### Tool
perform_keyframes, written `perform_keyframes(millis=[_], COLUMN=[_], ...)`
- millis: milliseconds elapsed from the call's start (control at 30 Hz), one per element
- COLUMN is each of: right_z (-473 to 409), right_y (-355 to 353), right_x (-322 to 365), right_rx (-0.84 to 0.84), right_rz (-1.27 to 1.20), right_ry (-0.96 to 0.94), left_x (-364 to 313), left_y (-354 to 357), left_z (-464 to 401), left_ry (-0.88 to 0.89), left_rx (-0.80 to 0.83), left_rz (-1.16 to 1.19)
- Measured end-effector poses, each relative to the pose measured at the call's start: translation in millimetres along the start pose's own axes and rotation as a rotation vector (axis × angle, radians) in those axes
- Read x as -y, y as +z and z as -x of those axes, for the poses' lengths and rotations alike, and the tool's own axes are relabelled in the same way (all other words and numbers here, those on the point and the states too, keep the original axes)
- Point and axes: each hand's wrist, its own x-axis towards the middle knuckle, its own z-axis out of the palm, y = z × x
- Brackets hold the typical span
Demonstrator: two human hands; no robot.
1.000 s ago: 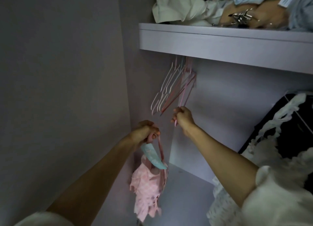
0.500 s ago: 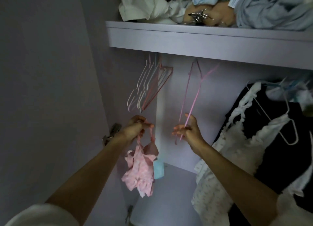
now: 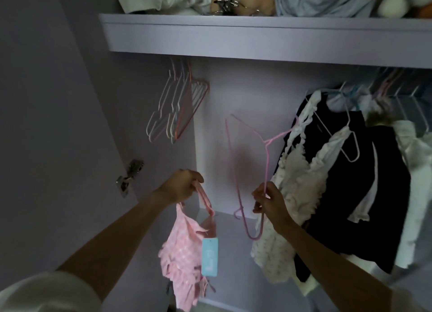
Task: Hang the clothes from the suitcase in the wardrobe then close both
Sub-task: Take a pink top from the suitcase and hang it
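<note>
A pink hanger has been lifted off the rail since half a second ago, when its hook was still up under the shelf; it is now held free in the air, tilted, with its hook pointing right towards the hung clothes. From this it is judged that the hanger is ready to receive the garment and that threading the straps comes next.

The right hand is pinched round the hanger's wire near its lower part. The left hand is curled round the strap of one pink top, which dangles below it at the near left, with one pale blue tag hanging against its right side.

A bunch of empty hangers hangs at the far left under the shelf; they overlap, and roughly five or six are made out, though the count is not certain. On the right, at least two garments are already hung: a white ruffled dress and a black garment, with more white cloth at the far right edge. One hinge is seen on the left panel. A heap of folded cloth lies on top of the shelf. The suitcase is not in view.
</note>
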Motion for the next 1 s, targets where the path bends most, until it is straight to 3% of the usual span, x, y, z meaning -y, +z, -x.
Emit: perform_keyframes(millis=[67, 133, 167, 267, 433, 567, 667, 767, 867, 1000], right_z=[-4.3, -8.0, -9.2, -0.3, 10.4, -1.7, -6.7, -2.1, 7.7, 13.8], right_y=[-5.5, -9.5, -9.6, 5.8, 9.9, 1.9, -1.8, -4.5, -2.6, 4.7], right_x=[2.1, 2.6, -0.3, -9.5, -10.1, 5.8, 9.6, -1.4, -5.2, 10.9], right_rx=[0.008, -0.024, -0.049, -0.063, -0.099, -0.053, -0.211, -0.377, -0.374, -0.274], right_rz=[-0.165, -0.117, -0.018, 0.248, 0.280, 0.156, 0.156, 0.163, 0.047, -0.231], right_ry=[0.199, 0.362, 0.360, 0.122, -0.096, 0.154, 0.167, -0.012, -0.202, -0.188], left_x=[-0.2, -1.7, -2.5, -0.9, -2.5, -12.3, -16.8, -15.0, -7.9, -22.6], left_y=[1.8, 0.4, -1.2, -6.7, -8.3, -4.4, -0.3, 3.0, 5.9, 4.2], left_z=[3.9, 7.6, 10.2, 18.7, 26.3, 31.7, 25.0, 19.2, 11.9, 9.9], left_ry=[0.060, 0.107, 0.125, 0.180, 0.176, 0.118, -0.099, -0.148, -0.153, -0.219], left_rx=[-0.105, -0.214, -0.274, -0.456, -0.602, -0.616, -0.590, -0.593, -0.516, -0.414], left_rz=[-0.089, -0.107, -0.120, -0.160, -0.271, -0.268, -0.083, 0.267, 0.638, 1.128])
